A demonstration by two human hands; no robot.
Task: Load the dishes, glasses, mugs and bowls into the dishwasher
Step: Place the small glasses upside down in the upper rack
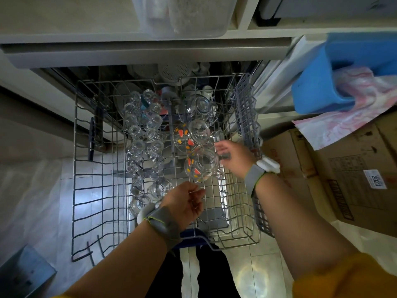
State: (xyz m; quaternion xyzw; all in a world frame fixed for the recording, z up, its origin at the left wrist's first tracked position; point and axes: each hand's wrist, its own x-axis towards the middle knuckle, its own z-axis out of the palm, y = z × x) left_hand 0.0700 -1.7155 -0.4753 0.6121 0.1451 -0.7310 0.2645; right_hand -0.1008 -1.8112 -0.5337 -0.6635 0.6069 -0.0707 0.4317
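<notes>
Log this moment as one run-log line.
step: racking glass mug | rack: pulled out | left hand: open | right hand: open beside mug

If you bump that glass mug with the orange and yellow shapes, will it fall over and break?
The patterned mug looks like clear thin glass, so probably fragile. It sits upside down among the rack wires, so likely wobbles rather than rolls. Glasses nearby could clink.

You're working in pretty dim, greenish light here. The brightest patch is the floor (96, 196) at 9 o'clock, a cool white glow showing through the rack (86, 168), plus a round glare spot at 6 o'clock. The dishwasher's inside at 12 o'clock is nearly black, detail lost. The glasses (141, 136) catch small highlights but smear together. Wide-angle bend curves the counter edge (150, 52) and stretches your arms at the bottom corners. The tub (182, 16) up top is soft.
</notes>
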